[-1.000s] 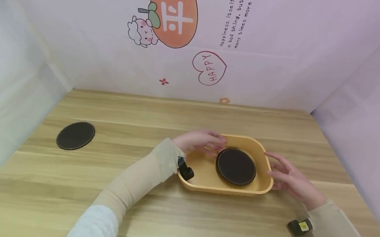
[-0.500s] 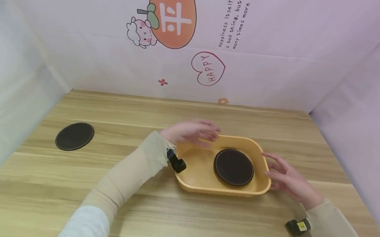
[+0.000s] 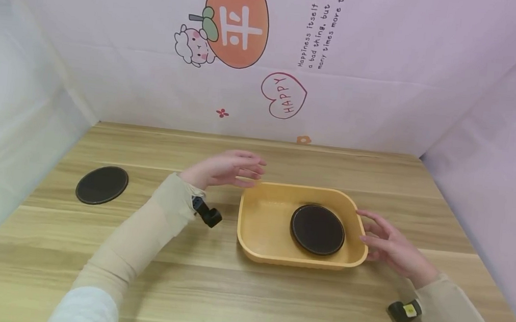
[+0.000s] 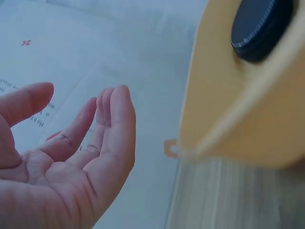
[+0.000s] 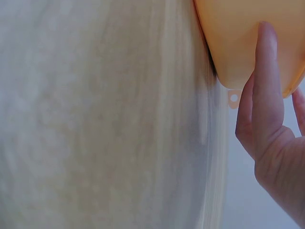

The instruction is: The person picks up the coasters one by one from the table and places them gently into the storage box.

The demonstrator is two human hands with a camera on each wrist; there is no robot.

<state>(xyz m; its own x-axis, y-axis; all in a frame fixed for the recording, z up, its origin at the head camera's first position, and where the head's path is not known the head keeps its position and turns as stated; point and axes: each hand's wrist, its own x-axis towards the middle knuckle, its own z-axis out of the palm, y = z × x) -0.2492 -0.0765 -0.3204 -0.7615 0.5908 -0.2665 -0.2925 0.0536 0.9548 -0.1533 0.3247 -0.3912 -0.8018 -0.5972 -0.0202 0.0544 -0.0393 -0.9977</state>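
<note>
A yellow-orange plastic basin (image 3: 263, 228) stands on the table. Towards its right side lie dark round coasters with stitched edges (image 3: 317, 229); the left wrist view shows a thick edge, like a stack (image 4: 259, 31). My left hand (image 3: 226, 169) hovers just off the basin's far left corner, holding nothing, its fingers loosely bent and the palm visible in the left wrist view (image 4: 71, 167). Against the basin's right end rests my right hand (image 3: 397, 250), fairly straight fingers touching the outer wall (image 5: 269, 86). A separate dark coaster (image 3: 102, 184) lies flat at the table's left.
The wood-grain table (image 3: 209, 295) meets a pale printed backdrop (image 3: 359, 108) at its far edge. Pale sheets also rise along the left (image 3: 14, 109) and right sides (image 3: 503, 152). A small black camera (image 3: 207, 213) sticks out from the left wrist.
My left hand has come up out of the basin and moved left past its far left corner, carrying nothing. The basin has shifted slightly left; the right hand has stayed at its right end.
</note>
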